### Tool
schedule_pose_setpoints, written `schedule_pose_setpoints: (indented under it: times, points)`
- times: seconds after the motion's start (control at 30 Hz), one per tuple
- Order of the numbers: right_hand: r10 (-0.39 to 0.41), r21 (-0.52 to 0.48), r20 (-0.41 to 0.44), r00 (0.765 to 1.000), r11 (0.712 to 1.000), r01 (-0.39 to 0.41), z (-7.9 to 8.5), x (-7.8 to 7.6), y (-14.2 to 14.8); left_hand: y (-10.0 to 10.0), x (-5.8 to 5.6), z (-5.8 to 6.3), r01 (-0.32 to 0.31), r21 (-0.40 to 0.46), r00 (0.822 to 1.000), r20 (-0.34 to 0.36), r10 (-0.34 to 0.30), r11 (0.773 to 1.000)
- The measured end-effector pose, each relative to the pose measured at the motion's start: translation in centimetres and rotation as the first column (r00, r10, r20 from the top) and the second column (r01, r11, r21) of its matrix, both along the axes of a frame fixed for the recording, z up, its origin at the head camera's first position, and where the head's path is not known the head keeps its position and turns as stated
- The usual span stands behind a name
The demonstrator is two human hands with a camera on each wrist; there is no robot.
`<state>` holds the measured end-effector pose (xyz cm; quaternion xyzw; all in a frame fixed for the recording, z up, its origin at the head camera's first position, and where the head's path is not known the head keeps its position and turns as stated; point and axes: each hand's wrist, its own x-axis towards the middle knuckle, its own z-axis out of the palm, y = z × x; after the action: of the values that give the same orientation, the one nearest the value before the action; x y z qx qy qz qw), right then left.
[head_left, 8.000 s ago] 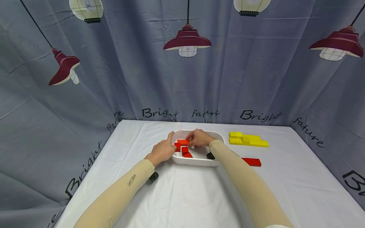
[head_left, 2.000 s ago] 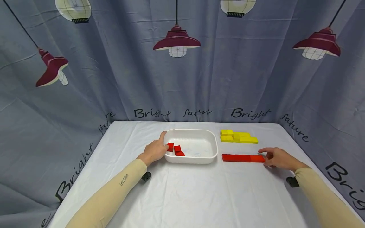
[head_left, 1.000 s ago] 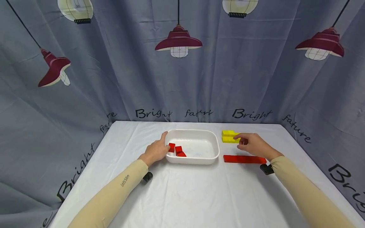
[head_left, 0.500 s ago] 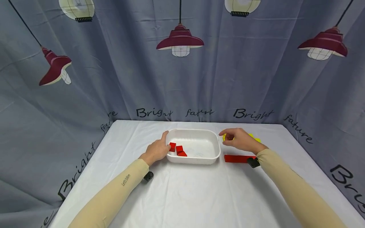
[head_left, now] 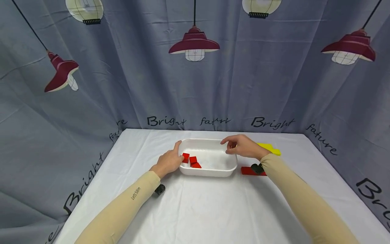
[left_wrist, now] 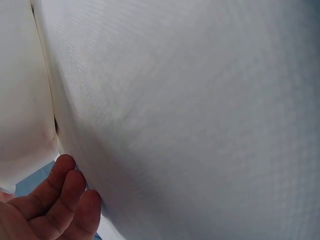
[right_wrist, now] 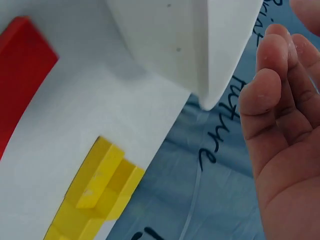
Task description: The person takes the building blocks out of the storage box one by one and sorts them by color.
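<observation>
A white plastic tray [head_left: 210,173] stands on the table with red blocks [head_left: 193,159] at its left end. My left hand [head_left: 168,162] grips the tray's left rim, thumb over the edge beside a red block. In the left wrist view, the other fingers [left_wrist: 75,187] lie curled below the tray's outer side. My right hand [head_left: 245,146] hovers over the tray's right rim, fingers loosely bent. The right wrist view shows nothing between its fingers [right_wrist: 260,90], apart from the tray.
Right of the tray lies a long red row of blocks [head_left: 247,170], partly hidden by a black wrist camera [head_left: 257,168]. Behind the right forearm sit stepped yellow blocks [head_left: 270,148]. A grey printed curtain [head_left: 146,84] hangs beyond the white table [head_left: 198,210].
Over eight seconds, a red block left the tray and the red row grew longer. Lately my right hand moved left from the row, past the yellow blocks, to the tray. My left hand stayed.
</observation>
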<state>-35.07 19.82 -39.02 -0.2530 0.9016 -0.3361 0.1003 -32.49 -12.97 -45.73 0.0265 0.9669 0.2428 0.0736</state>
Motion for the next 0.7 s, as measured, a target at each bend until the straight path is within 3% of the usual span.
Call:
schedule_pose_setpoints:
  times: [0.4,0.7]
  points:
    - [0.051,0.031,0.092,0.994,0.998,-0.054,0.3,-1.8,-3.5,0.0,0.2,0.1,-0.012,-0.001,1.000,0.002,0.012,1.000]
    - [0.071,0.013,0.154,0.986,0.997,-0.074,-0.4,-3.1,-5.2,0.1,0.1,0.1,-0.009,0.005,1.000,0.002,0.009,1.000]
